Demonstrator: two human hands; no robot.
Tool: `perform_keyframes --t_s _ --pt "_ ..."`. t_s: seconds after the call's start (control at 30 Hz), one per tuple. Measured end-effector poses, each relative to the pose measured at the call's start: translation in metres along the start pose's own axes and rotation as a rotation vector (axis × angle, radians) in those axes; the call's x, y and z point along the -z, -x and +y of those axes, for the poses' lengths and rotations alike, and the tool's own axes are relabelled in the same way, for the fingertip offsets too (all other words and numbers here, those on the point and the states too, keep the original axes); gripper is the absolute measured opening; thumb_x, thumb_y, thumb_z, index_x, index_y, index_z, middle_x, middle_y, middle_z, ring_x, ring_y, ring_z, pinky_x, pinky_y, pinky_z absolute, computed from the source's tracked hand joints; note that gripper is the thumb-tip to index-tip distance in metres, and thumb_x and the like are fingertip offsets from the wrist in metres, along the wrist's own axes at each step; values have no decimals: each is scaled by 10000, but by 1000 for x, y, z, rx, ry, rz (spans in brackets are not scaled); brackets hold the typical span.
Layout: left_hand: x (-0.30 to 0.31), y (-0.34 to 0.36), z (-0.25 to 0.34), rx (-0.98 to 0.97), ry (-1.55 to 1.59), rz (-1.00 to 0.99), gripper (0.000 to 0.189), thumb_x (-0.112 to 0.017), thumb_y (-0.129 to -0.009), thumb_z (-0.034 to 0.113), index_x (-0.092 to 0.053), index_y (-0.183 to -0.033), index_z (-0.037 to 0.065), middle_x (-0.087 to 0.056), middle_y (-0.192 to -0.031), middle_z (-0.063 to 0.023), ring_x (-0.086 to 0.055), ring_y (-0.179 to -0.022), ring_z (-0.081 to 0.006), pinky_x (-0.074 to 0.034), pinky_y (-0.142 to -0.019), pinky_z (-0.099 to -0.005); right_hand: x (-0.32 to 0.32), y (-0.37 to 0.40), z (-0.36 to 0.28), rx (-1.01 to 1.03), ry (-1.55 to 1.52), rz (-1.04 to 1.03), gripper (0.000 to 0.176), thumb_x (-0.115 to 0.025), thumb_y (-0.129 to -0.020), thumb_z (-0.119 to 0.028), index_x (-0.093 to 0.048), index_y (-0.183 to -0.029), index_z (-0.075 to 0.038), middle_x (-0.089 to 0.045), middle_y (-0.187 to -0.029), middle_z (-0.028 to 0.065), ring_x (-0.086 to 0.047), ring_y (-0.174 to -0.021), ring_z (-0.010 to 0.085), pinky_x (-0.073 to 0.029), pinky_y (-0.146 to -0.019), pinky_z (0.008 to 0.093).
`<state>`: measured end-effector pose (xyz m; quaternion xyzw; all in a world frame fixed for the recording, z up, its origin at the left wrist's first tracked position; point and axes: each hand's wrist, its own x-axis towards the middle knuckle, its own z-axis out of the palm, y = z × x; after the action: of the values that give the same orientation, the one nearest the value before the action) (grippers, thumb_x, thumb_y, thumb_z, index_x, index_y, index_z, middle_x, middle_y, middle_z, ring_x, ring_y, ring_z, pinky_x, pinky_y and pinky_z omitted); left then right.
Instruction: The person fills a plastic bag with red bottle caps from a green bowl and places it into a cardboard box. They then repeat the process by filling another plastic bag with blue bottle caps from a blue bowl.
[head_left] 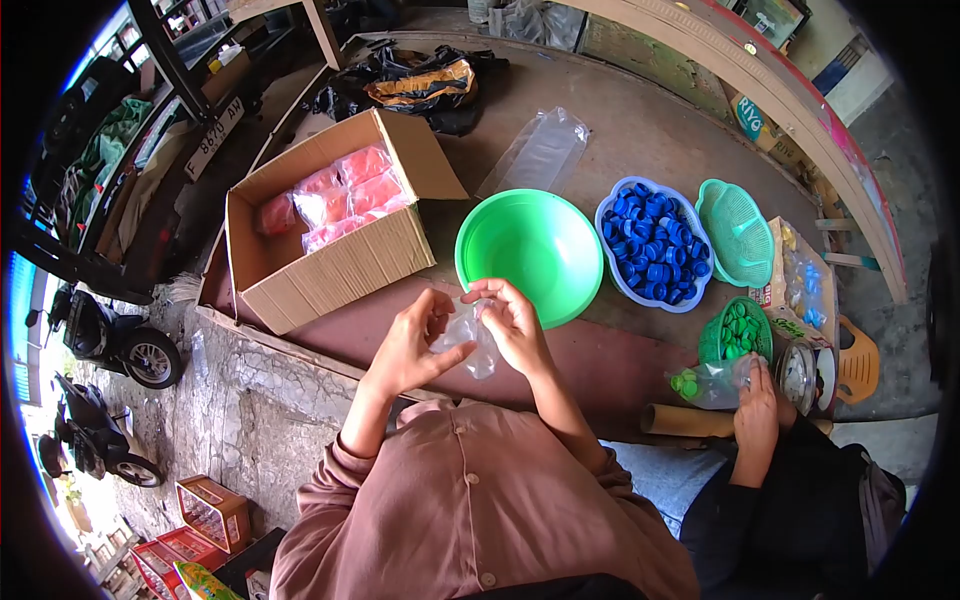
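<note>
Between my hands, in front of my chest, is a small clear plastic bag (478, 355). My left hand (412, 342) has its fingers curled at the bag's left side, with the thumb stretched across toward it. My right hand (512, 322) pinches the bag's upper right edge. Just beyond them stands a bright green bowl (528, 245) with nothing visible in it. To its left is an open cardboard box (340, 270) holding several clear bags of red or pink items (350, 195). Flat clear plastic bags (545, 150) lie behind the bowl.
Right of the bowl are a basket of blue bottle caps (655, 245), an empty turquoise basket (738, 235) and a basket of green caps (738, 330). A co-worker's hand (757, 420) holds a bag of green caps (705, 385). Black plastic (420, 85) lies at the back.
</note>
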<state>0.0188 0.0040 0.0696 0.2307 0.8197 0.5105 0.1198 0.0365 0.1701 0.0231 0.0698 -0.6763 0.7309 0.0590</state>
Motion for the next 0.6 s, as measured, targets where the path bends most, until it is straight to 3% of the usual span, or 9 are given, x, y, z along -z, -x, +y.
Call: perform_keyframes --t_s 0.13,0.27,0.37,0.47,0.57,0.6 --pt "-8 -1 2 42 -25 -44 510 -738 -645 278 -476 -946 -41 -553 -800 -165 -576 -671 -227 -467 -609 -312 -7 4 -13 28 50 -11 237 -529 -790 35 -505 -1026 33 -571 -998 107 -577 -860 131 -461 -742 254" --pt "-11 2 -9 12 -39 -41 500 -715 -682 267 -473 -992 -40 -562 -832 -186 -591 -699 -248 -476 -627 -318 -9 4 -4 56 -2 -2 247 -572 -789 2 -507 -1027 29 -571 -997 109 -582 -860 144 -464 -751 260" --pt "-9 2 -13 48 109 -57 414 -656 -743 198 -464 -1025 -36 -554 -857 -178 -586 -712 -235 -477 -634 -307 -8 4 -5 88 11 -29 317 -623 -771 -24 -493 -1056 21 -554 -1034 105 -576 -890 156 -462 -772 267" --pt "-5 6 -12 172 282 -123 308 -571 -775 84 -456 -1033 -41 -539 -887 -162 -581 -740 -211 -473 -642 -295 -8 6 -14 102 30 -65 387 -602 -729 50 -473 -1092 8 -524 -1090 97 -563 -935 164 -461 -791 275" --pt "-6 6 -22 209 416 -99 269 -507 -751 -1 -451 -1011 -43 -518 -882 -139 -568 -729 -188 -469 -621 -291 -1 6 -6 52 -46 -124 464 -518 -680 134 -454 -1119 -3 -492 -1137 90 -550 -972 169 -458 -801 264" --pt "-5 5 -22 143 307 18 274 -493 -733 -16 -454 -1004 -36 -512 -870 -134 -565 -716 -190 -466 -615 -290 1 6 -5 46 -46 -121 487 -471 -661 153 -454 -1122 -6 -489 -1141 90 -550 -991 175 -460 -762 246"
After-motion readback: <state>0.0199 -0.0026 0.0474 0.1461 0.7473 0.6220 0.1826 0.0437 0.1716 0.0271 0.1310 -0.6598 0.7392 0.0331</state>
